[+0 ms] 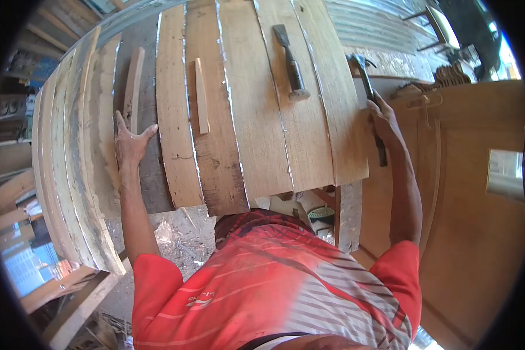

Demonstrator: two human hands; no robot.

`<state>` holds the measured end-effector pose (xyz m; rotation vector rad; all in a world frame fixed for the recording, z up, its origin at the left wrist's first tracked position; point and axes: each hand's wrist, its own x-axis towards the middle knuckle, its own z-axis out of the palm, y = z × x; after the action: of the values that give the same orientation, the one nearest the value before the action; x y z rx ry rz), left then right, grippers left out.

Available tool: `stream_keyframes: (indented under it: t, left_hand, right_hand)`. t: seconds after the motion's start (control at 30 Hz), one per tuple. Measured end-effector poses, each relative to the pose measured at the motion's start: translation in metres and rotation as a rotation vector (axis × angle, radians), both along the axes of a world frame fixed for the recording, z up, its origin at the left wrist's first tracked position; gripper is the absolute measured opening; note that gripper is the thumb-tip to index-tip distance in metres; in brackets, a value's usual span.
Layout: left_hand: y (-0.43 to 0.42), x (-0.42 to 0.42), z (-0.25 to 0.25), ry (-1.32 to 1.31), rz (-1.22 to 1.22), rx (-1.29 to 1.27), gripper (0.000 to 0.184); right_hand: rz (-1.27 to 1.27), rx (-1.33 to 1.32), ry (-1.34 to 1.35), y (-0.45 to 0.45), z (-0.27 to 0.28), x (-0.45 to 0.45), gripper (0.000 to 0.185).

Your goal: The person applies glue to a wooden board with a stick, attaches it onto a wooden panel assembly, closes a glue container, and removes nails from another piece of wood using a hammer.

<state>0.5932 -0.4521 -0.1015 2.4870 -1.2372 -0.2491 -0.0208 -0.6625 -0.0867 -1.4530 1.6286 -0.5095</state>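
Note:
My right hand (384, 119) is closed around the handle of a claw hammer (365, 79) at the right edge of the planks, its head pointing away from me. My left hand (134, 142) rests on a dark plank (149, 175), thumb and fingers spread apart. The near end of a narrow wooden strip (135, 81) reaches the gap between them; whether they touch it I cannot tell. A short tapered wooden wedge (201, 99) lies on the plank to the right. Farther right lies a chisel (293, 70) with a dark handle, its blade pointing away.
Several wide planks (245, 116) lie side by side with pale glue-like lines along their seams. More planks (64, 151) stand at the left. A wooden door panel (466, 233) is at the right. Debris litters the ground (181, 239) below; a chair (437, 29) stands at the far right.

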Motion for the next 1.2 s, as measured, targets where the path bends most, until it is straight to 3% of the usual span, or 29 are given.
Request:
stream_keyframes:
  t: [0.03,0.07,0.13,0.2,0.3,0.53,0.63,0.73,0.83,0.9,1.0,1.07,1.2]
  left_hand:
    - [-0.003,0.003,-0.012,0.007,-0.035,-0.042,0.135]
    - [0.005,0.015,-0.012,-0.005,-0.034,-0.079,0.135]
    - [0.005,0.008,-0.002,-0.085,0.038,-0.002,0.133]
    - [0.005,-0.013,0.04,0.034,0.163,0.15,0.13]
    - [0.009,-0.006,0.015,-0.022,0.142,0.024,0.132]
    - [0.015,-0.003,0.027,0.054,0.111,0.036,0.133]
    - [0.04,0.006,0.012,-0.19,0.07,-0.174,0.125]
    - [0.092,0.004,0.034,-0.147,0.224,-0.401,0.108]
    - [0.165,-0.001,0.042,0.212,0.565,-0.777,0.087]
    - [0.219,0.005,0.028,-0.006,0.886,-0.775,0.066]
    - [0.288,0.029,-0.049,0.331,1.215,-1.178,0.059]
    - [0.316,0.034,-0.076,0.729,1.389,-1.209,0.054]
    - [0.312,0.059,-0.09,1.021,1.315,-1.435,0.057]
  right_hand:
    - [0.04,-0.009,-0.032,-0.005,0.005,-0.001,0.049]
    - [-0.075,0.046,-0.005,0.003,0.026,0.009,0.049]
    - [-0.1,0.011,0.001,-0.007,0.017,-0.003,0.042]
    - [-0.031,-0.082,0.038,-0.025,-0.025,-0.028,0.04]
    - [0.094,-0.13,0.067,-0.019,-0.02,0.002,0.036]
    - [0.073,-0.014,0.077,-0.006,-0.015,0.008,0.039]
    - [0.098,-0.039,0.086,-0.004,-0.01,0.012,0.039]
    - [0.081,-0.032,0.116,-0.022,-0.034,-0.009,0.045]
    - [0.097,-0.088,0.14,-0.025,-0.041,-0.013,0.042]
    - [0.094,-0.113,0.163,-0.025,-0.039,-0.006,0.042]
    - [0.067,-0.136,0.204,-0.014,-0.033,0.009,0.042]
    - [0.065,-0.144,0.231,-0.01,-0.03,0.016,0.043]
    - [0.067,-0.157,0.265,-0.007,-0.025,0.029,0.043]
